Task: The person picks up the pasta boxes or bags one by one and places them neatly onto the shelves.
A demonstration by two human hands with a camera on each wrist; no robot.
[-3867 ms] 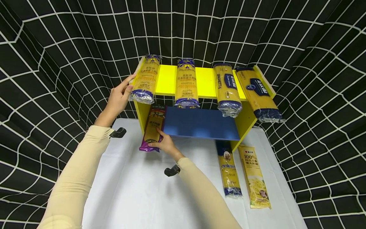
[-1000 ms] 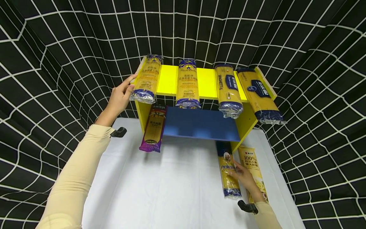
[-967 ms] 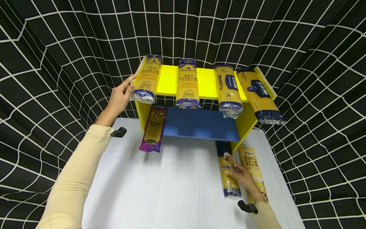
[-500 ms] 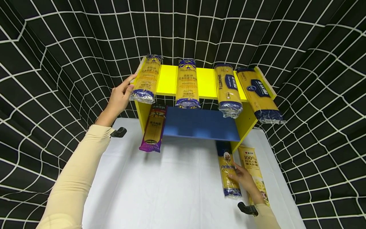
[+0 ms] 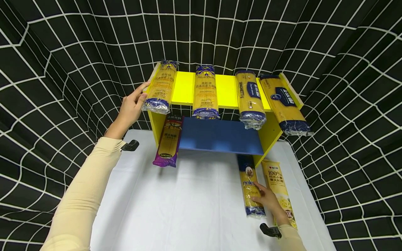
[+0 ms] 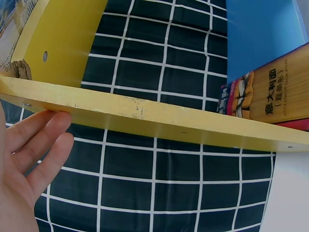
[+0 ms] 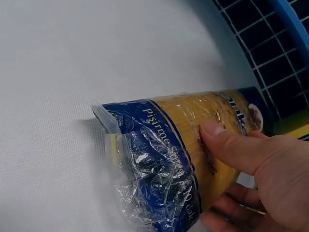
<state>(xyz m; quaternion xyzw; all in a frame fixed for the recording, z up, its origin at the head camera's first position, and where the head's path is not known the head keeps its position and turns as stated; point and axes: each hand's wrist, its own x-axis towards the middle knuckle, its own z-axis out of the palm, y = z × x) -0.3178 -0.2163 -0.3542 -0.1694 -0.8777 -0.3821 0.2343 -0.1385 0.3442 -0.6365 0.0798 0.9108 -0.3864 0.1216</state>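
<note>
My right hand (image 5: 269,201) holds a blue-and-yellow spaghetti packet (image 5: 248,176) lying on the white cloth under the shelf's right end. In the right wrist view, the thumb (image 7: 231,144) lies on top of the packet (image 7: 193,116) and the other fingers bend round its side, partly hidden. My left hand (image 5: 130,106) is at the upper left of the yellow shelf unit (image 5: 182,87). Its fingertips touch the side panel (image 6: 145,113) in the left wrist view, fingers loosely extended. A purple-ended pasta packet (image 5: 169,139) lies at the left on the blue lower shelf (image 5: 220,136).
Several spaghetti packets, such as the middle one (image 5: 205,92), lie along the yellow top shelf with their ends overhanging its front. A pale yellow pasta packet (image 5: 277,181) lies right of the held one, partly behind my right hand. Black netting-patterned fabric (image 5: 94,45) surrounds the white-covered table (image 5: 176,209).
My right hand has left the purple-ended packet and moved right to the blue-and-yellow spaghetti packet. Over the last second it slides slightly toward that packet's near end. My left hand stays put.
</note>
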